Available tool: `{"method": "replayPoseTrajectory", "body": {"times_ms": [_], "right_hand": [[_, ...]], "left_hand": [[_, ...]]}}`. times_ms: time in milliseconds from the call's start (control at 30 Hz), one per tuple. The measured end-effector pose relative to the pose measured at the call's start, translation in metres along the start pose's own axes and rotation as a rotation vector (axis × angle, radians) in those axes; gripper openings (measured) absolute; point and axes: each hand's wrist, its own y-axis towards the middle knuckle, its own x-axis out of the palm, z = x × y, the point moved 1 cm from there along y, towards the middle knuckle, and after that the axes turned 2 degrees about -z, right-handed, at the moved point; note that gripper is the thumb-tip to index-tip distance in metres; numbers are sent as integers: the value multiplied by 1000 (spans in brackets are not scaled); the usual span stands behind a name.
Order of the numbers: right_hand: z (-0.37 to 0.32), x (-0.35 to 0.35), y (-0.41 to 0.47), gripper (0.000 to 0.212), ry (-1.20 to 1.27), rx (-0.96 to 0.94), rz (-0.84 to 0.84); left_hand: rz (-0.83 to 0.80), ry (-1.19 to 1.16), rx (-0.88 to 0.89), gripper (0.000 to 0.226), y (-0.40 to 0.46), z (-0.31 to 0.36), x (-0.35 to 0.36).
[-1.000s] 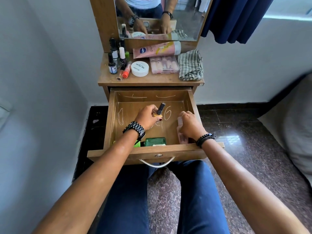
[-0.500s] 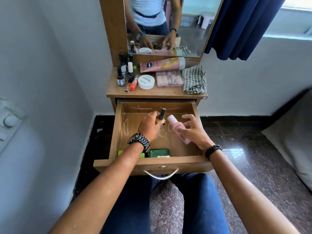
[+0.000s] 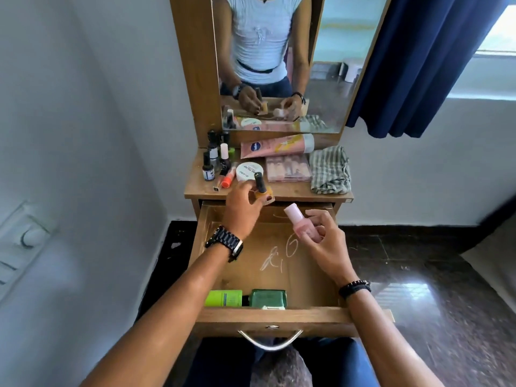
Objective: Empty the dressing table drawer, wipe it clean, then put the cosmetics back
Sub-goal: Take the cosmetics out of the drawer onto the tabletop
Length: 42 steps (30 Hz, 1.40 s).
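Fingers of the left hand (image 3: 240, 210) are pinching a small amber nail-polish bottle (image 3: 262, 191) with a dark cap, carrying it just above the front lip of the tabletop (image 3: 287, 191), while the right hand (image 3: 325, 241) is curling round a pink bottle (image 3: 300, 222) and holding it tilted over the open drawer (image 3: 273, 317). Both are being lifted out, so the emptying seems well along but not finished: nearer the person than either grip, a lime-green tube (image 3: 223, 298) and a green bottle (image 3: 269, 298) are lying on their sides against the drawer's front wall. Just beyond the left grip a white round tin (image 3: 248, 171) and an orange lipstick (image 3: 227, 180) are sitting, with a cluster of small dark bottles (image 3: 215, 157) further off to the left; past them a pink lotion tube (image 3: 276, 145) is resting against the mirror base, a clear nail case (image 3: 287, 169) in front of it, and a striped cloth (image 3: 329, 170) to the right. To do this well, I would judge the amber bottle wants setting upright on the bare strip close to the edge, without nudging the tin. The pink one has more open room between the case and the front edge. Knocking the upright bottles is the main risk.
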Motion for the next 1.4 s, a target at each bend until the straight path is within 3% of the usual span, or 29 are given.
{"method": "replayPoseTrajectory", "body": {"times_ms": [333,567,667,800,1000,1400], "right_hand": [[4,5,-1,42,-79,-77,13],[-3,2,1,20,115,-16,71],[-3,0,3,22,287,24,115],[-9,-13,14,26,396,-20,197],[-31,-28,71,42,192,-31,149],[-46,-8,154,36,-421,-109,-37]], "left_hand": [[-44,232,-10,24,41,5,-2],[-23,334,10,38,38,2,2],[7,287,29,55,30,1,0],[84,222,62,60,4,-10,-4],[-36,374,128,56,-27,-32,4],[-68,400,128,59,-32,-39,7]]}}
